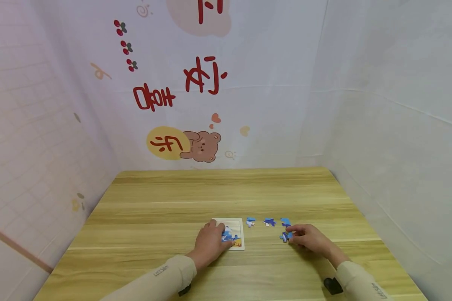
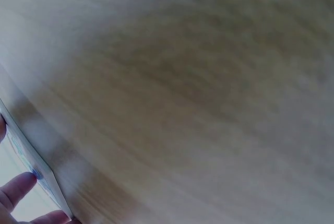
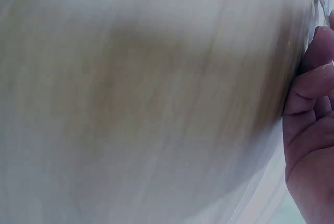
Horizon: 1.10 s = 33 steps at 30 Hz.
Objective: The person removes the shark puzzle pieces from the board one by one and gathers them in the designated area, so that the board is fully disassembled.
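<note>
A small jigsaw board [image 1: 243,234] with a white border lies on the table, its lower part filled with blue and yellow picture pieces [image 1: 236,241]. Across its left side lies my left hand [image 1: 209,242], fingers at the far edge and thumb on the lower pieces. Fingertips [image 2: 20,186] also show against the board in the left wrist view. To the right, my right hand [image 1: 310,239] pinches a blue-and-white jigsaw piece [image 1: 285,237] between thumb and forefinger. In the right wrist view the thin edge of a piece [image 3: 322,6] shows by the fingertips.
Three loose jigsaw pieces lie in a row right of the board: a light blue and white one [image 1: 250,222], a dark blue one [image 1: 269,222] and a blue one [image 1: 285,221] just beyond the right fingers. The wooden table [image 1: 165,196] meets printed white cloth walls [image 1: 263,104].
</note>
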Available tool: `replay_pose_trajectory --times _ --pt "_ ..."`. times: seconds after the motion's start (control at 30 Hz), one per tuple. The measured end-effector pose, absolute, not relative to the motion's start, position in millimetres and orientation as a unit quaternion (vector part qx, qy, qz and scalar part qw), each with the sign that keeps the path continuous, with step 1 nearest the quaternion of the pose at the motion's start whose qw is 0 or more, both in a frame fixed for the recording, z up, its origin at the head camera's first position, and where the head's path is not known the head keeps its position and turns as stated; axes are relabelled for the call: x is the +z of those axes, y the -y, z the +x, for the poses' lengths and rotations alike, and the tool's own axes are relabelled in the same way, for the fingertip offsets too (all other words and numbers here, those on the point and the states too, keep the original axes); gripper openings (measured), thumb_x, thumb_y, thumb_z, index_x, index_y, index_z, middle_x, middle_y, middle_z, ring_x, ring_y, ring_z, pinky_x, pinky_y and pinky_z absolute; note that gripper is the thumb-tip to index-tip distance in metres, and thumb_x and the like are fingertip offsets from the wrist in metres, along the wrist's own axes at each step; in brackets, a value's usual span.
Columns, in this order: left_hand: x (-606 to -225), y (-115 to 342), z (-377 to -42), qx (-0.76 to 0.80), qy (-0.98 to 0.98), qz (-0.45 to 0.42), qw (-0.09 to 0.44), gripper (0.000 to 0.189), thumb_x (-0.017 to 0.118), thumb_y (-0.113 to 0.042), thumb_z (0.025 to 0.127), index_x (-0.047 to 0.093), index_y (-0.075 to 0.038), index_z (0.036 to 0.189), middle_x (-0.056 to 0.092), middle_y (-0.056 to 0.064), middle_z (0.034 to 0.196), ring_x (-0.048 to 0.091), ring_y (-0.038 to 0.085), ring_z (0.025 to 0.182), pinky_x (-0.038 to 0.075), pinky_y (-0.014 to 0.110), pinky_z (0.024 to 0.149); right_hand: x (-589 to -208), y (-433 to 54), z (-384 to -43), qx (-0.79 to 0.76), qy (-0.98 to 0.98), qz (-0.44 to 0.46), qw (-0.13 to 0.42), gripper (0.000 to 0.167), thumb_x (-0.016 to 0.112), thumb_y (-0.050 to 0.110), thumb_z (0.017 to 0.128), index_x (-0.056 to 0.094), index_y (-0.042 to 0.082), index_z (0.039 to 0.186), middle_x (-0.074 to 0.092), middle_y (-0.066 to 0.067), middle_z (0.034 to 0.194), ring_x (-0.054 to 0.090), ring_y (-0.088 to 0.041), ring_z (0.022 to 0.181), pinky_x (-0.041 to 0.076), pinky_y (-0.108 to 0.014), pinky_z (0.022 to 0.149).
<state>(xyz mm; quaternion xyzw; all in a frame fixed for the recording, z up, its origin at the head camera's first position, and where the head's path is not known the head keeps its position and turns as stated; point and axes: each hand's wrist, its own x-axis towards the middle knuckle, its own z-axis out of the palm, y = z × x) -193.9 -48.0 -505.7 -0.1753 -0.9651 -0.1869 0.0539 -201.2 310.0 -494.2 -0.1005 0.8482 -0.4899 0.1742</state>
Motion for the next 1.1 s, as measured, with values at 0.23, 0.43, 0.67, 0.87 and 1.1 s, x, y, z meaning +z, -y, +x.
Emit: replay_pose_trajectory --times 0.23,0.43,0.67,0.87,1.1 --pt "-509 48 -196 -0.187 0.966 -0.173 0.052 0.042 0.079 -0.047 0.082 0.064 -0.009 0.094 0.051 0.004 0.089 0.053 0.023 0.082 0.046 0.045 0.074 -495 -318 -203 -0.454 -0.869 -0.118 0.158 0.039 0.067 0.011 0.093 0.061 -0.007 0.127 0.065 -0.008 0.098 0.055 -0.017 0.07 0.047 -0.027 0.057" --pt "-514 48 -197 -0.177 0.967 -0.171 0.059 0.043 0.078 -0.049 0.081 0.065 -0.011 0.096 0.052 0.003 0.09 0.054 0.021 0.081 0.047 0.043 0.073 -496 -320 -204 -0.455 -0.867 -0.124 0.16 0.036 0.068 0.01 0.092 0.062 -0.006 0.125 0.061 -0.007 0.09 0.054 -0.018 0.069 0.049 -0.029 0.058" --pt "-513 47 -197 -0.179 0.967 -0.171 0.058 0.043 0.077 -0.049 0.082 0.065 -0.01 0.096 0.052 0.003 0.09 0.053 0.022 0.081 0.047 0.043 0.073 -498 -322 -205 -0.448 -0.872 -0.121 0.154 0.036 0.069 0.011 0.092 0.063 -0.005 0.124 0.062 -0.007 0.09 0.054 -0.017 0.068 0.049 -0.029 0.058" --pt "-513 47 -197 -0.179 0.968 -0.169 0.055 0.043 0.077 -0.049 0.082 0.065 -0.011 0.097 0.052 0.004 0.091 0.054 0.022 0.082 0.047 0.044 0.073 -500 -323 -207 -0.446 -0.874 -0.117 0.152 0.036 0.068 0.011 0.092 0.063 -0.005 0.124 0.061 -0.006 0.088 0.053 -0.017 0.066 0.048 -0.029 0.057" --pt "-512 47 -197 -0.168 0.969 -0.17 0.061 0.045 0.077 -0.051 0.081 0.065 -0.011 0.096 0.053 0.004 0.09 0.055 0.023 0.083 0.048 0.044 0.074 -500 -323 -207 -0.447 -0.874 -0.114 0.153 0.036 0.068 0.011 0.092 0.063 -0.006 0.124 0.06 -0.006 0.087 0.052 -0.017 0.064 0.047 -0.029 0.056"
